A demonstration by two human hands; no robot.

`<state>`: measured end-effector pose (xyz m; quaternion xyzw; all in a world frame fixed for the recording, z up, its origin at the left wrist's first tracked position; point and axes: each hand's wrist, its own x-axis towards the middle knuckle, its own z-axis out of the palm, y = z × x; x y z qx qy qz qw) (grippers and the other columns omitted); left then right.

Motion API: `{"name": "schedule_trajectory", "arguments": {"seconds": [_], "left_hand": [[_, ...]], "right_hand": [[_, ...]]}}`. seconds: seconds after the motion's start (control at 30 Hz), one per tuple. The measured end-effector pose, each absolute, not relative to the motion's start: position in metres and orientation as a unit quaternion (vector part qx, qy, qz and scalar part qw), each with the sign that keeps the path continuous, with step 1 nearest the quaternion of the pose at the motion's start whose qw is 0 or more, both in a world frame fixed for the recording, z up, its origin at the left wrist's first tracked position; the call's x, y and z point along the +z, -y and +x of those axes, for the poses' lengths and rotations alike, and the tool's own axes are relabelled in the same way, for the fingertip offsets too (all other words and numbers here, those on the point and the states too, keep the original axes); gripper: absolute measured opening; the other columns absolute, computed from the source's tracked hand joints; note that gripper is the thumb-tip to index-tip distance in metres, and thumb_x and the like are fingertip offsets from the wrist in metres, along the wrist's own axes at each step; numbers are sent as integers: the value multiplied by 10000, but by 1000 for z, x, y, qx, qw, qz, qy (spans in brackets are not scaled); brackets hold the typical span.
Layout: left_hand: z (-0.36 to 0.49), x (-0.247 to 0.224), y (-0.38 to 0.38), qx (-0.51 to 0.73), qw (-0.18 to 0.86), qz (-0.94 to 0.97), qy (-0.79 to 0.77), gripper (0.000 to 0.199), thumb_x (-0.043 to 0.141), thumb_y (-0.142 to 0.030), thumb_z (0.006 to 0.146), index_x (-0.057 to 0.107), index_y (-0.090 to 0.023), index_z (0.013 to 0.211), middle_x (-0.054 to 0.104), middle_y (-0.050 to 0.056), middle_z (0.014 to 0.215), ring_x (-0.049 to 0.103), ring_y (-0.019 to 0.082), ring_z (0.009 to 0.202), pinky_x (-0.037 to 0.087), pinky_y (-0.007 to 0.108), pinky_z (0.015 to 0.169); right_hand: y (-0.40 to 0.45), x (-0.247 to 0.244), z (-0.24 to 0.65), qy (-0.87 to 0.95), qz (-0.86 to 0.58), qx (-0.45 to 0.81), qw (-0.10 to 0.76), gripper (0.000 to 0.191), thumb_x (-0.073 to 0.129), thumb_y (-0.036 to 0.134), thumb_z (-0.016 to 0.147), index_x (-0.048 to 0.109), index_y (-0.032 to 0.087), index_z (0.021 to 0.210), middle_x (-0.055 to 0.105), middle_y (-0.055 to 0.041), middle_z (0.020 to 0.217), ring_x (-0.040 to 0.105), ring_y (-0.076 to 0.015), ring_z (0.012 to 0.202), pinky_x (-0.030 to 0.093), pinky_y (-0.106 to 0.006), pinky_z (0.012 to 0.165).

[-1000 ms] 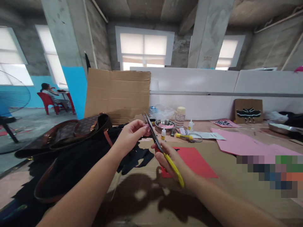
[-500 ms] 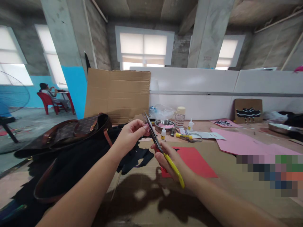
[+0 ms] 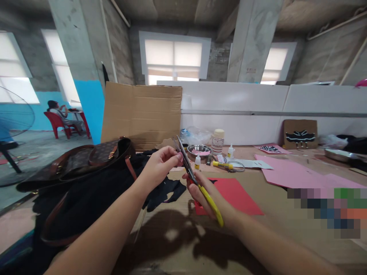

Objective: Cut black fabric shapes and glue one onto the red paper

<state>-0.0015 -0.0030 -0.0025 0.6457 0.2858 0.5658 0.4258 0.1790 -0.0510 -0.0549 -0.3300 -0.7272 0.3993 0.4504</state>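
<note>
Our right hand (image 3: 215, 196) is wrapped round the handles of the scissors (image 3: 192, 176), blades parted, tips angled up and away; our left hand (image 3: 160, 162) has thumb and finger pinched together just beside the blades, contents too small to tell. We'd do best with short snips, left hand off the closing line, blades clear of the black cloth (image 3: 163, 193) and red sheet (image 3: 236, 194).

The right hand (image 3: 205, 193) holds open-bladed, yellow-handled scissors (image 3: 213, 208) close to the pinched left hand (image 3: 157, 166), while a red sheet (image 3: 236, 196) lies on the cardboard (image 3: 275, 225) below, with black cloth (image 3: 156, 200) and a brown bag (image 3: 101, 154) to the left.
</note>
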Motion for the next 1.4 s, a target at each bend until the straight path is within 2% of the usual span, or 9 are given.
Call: {"name": "schedule_trajectory", "arguments": {"seconds": [0.17,0.33,0.53,0.73,0.93,1.07,1.4], "left_hand": [[-2,-1,4,561,422,650,-290,342,806,-458,723,591,-191,714,699,-12,722,673,144,705,571,298,768],[-1,-2,5,555,422,652,-297,361,803,-484,719,582,-199,718,705,-5,737,690,164,725,575,325,789],[-1,-3,5,554,424,655,-290,323,801,-437,741,588,-196,724,709,-10,736,683,151,728,569,304,788],[-3,-3,3,549,437,658,-273,322,803,-420,748,578,-192,726,701,-11,742,672,136,717,567,286,768],[-4,-2,3,550,442,654,-271,337,809,-429,734,569,-192,728,695,-15,738,672,137,716,565,286,767],[-5,-1,3,552,435,656,-276,349,807,-452,725,570,-196,732,694,-12,737,671,146,711,563,302,774],[-5,0,3,555,433,655,-276,352,816,-466,726,600,-189,754,691,-9,739,661,142,710,556,289,762]], "right_hand": [[48,-56,179,735,-321,392,450,608,502,745,900,530,228,1220,583,-93,1110,554,-227,992,469,-346,874],[48,-58,178,725,-325,394,462,583,510,733,906,530,230,1202,578,-73,1050,548,-198,886,468,-306,737],[48,-59,177,714,-330,410,462,611,532,751,882,534,211,1168,562,-62,988,499,-164,765,403,-278,618],[49,-57,175,711,-327,406,471,624,547,769,859,543,226,1166,567,-63,999,508,-181,818,413,-288,660],[48,-57,176,709,-342,419,454,639,547,789,840,528,212,1113,482,-1,837,346,-109,608,276,-243,508],[47,-57,175,701,-341,423,462,649,575,797,813,540,215,1097,513,-15,887,382,-108,634,309,-234,524],[47,-58,175,699,-345,409,475,627,591,777,818,572,207,1078,520,-14,863,447,-136,689,380,-249,591]]}}
